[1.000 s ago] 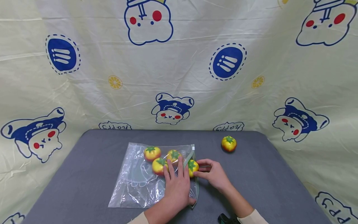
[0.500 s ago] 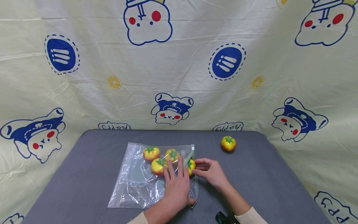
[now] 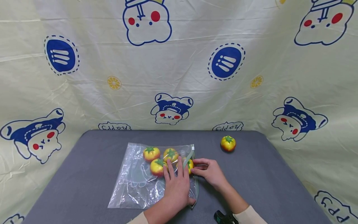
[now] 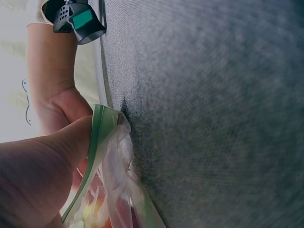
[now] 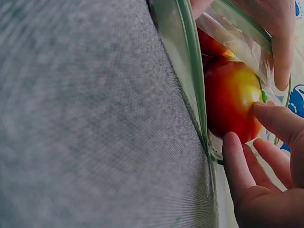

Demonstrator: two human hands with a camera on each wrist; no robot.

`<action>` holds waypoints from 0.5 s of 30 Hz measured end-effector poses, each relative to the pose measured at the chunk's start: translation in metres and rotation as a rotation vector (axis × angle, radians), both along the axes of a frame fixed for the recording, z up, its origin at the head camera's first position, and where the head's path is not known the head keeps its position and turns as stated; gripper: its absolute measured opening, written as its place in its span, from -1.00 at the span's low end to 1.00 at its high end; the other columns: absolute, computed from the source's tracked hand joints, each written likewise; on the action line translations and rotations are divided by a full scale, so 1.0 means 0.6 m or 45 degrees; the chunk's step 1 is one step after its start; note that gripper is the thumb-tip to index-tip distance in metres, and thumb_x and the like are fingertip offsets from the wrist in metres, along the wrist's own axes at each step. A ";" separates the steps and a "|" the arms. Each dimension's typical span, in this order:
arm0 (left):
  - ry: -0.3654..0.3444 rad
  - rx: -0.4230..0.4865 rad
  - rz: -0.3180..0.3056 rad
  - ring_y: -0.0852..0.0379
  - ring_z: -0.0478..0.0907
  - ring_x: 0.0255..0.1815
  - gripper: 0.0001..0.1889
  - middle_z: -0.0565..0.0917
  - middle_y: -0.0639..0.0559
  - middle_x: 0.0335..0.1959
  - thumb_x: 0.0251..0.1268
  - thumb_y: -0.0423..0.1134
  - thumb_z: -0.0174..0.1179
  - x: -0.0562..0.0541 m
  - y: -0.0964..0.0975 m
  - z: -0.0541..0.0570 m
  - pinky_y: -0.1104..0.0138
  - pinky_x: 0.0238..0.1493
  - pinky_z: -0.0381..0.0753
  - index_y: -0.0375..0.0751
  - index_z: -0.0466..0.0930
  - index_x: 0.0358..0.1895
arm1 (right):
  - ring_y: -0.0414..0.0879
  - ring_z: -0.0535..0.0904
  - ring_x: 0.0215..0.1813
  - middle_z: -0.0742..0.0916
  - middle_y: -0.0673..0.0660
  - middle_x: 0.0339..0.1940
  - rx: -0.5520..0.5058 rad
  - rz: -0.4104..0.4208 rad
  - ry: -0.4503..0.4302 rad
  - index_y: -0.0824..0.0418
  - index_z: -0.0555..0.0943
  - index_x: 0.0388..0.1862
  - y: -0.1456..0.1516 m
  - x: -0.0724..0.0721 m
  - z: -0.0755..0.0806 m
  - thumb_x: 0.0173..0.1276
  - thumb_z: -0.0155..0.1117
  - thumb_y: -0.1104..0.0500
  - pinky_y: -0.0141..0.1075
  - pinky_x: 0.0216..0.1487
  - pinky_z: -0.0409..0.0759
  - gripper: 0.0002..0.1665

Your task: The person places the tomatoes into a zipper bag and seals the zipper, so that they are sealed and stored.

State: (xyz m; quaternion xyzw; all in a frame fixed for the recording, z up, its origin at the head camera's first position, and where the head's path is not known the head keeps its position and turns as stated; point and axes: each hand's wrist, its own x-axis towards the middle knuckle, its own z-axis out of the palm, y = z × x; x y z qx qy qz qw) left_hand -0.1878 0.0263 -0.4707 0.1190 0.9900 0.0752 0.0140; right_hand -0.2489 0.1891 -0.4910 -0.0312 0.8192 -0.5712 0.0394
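A clear zip bag (image 3: pixel 126 189) with a green-edged mouth lies flat, its mouth facing right. Inside it are several yellow-red tomatoes (image 3: pixel 151 153), each with a green leafy top. My left hand (image 3: pixel 176 186) rests on the bag near the mouth with fingers straight and spread; its thumb touches the green zip strip (image 4: pixel 96 128) in the left wrist view. At the mouth, my right hand (image 3: pixel 211 173) holds another tomato (image 5: pixel 232 99) between thumb and fingertips, most of it within the bag. The strip and film partly cover that fruit in the head view.
One loose tomato (image 3: pixel 228 143) stands at the back right of the grey table (image 3: pixel 84 174). A printed curtain (image 3: pixel 184 77) hangs behind and beside the table. A black device (image 3: pixel 223 217) is at the right wrist.
The right hand has moved left, and its tomato has slid further into the bag mouth. The tomatoes inside have shifted slightly left. The left hand has kept its place.
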 end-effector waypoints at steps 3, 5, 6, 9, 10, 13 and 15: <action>-0.008 -0.007 -0.002 -0.56 -0.20 0.63 0.33 -0.08 -0.19 0.71 -0.39 0.43 0.60 0.000 0.000 0.001 -0.33 0.57 -0.08 -0.12 0.25 0.56 | 0.05 0.80 0.00 0.80 0.27 0.06 0.004 0.009 0.009 0.29 0.72 0.11 0.001 -0.001 -0.001 0.22 0.57 0.21 -0.16 0.02 0.74 -0.52; -0.011 -0.016 -0.004 -0.57 -0.21 0.63 0.33 -0.09 -0.20 0.71 -0.39 0.43 0.60 0.000 -0.001 0.001 -0.33 0.57 -0.09 -0.12 0.24 0.56 | 0.05 0.80 0.00 0.81 0.26 0.04 0.007 0.018 0.010 0.29 0.72 0.11 0.001 -0.002 -0.001 0.23 0.56 0.20 -0.17 0.01 0.74 -0.54; -0.009 -0.020 -0.004 -0.57 -0.21 0.63 0.34 -0.09 -0.20 0.71 -0.39 0.44 0.59 0.000 -0.001 0.001 -0.33 0.57 -0.09 -0.13 0.23 0.57 | 0.05 0.80 0.00 0.81 0.26 0.03 0.008 0.023 0.009 0.29 0.73 0.10 0.001 -0.003 -0.002 0.23 0.56 0.21 -0.19 0.00 0.74 -0.54; 0.006 -0.031 -0.003 -0.57 -0.20 0.63 0.36 -0.08 -0.20 0.71 -0.41 0.45 0.59 0.001 -0.001 0.001 -0.33 0.56 -0.07 -0.15 0.22 0.57 | 0.03 0.80 0.00 0.81 0.28 0.04 0.000 0.052 0.012 0.31 0.72 0.12 0.001 -0.004 -0.003 0.26 0.54 0.22 -0.23 -0.02 0.75 -0.55; 0.011 -0.031 -0.002 -0.57 -0.19 0.63 0.37 -0.07 -0.20 0.71 -0.41 0.45 0.59 0.001 -0.001 0.000 -0.33 0.56 -0.07 -0.15 0.22 0.56 | 0.03 0.80 0.01 0.80 0.28 0.05 -0.009 0.056 0.003 0.30 0.71 0.13 0.001 -0.005 -0.004 0.26 0.53 0.22 -0.25 -0.01 0.74 -0.54; 0.017 -0.023 0.003 -0.56 -0.18 0.63 0.38 -0.06 -0.20 0.71 -0.43 0.45 0.60 0.002 0.000 0.001 -0.32 0.56 -0.06 -0.17 0.22 0.56 | 0.05 0.79 0.05 0.78 0.30 0.10 -0.044 0.082 0.000 0.34 0.68 0.17 0.001 -0.006 -0.005 0.29 0.51 0.23 -0.24 0.02 0.74 -0.52; 0.011 -0.016 0.004 -0.55 -0.18 0.64 0.37 -0.06 -0.20 0.71 -0.43 0.45 0.60 0.002 0.000 0.002 -0.32 0.56 -0.06 -0.17 0.21 0.56 | 0.05 0.78 0.08 0.77 0.30 0.12 -0.059 0.093 -0.002 0.34 0.67 0.19 0.002 -0.006 -0.005 0.30 0.50 0.23 -0.23 0.04 0.74 -0.51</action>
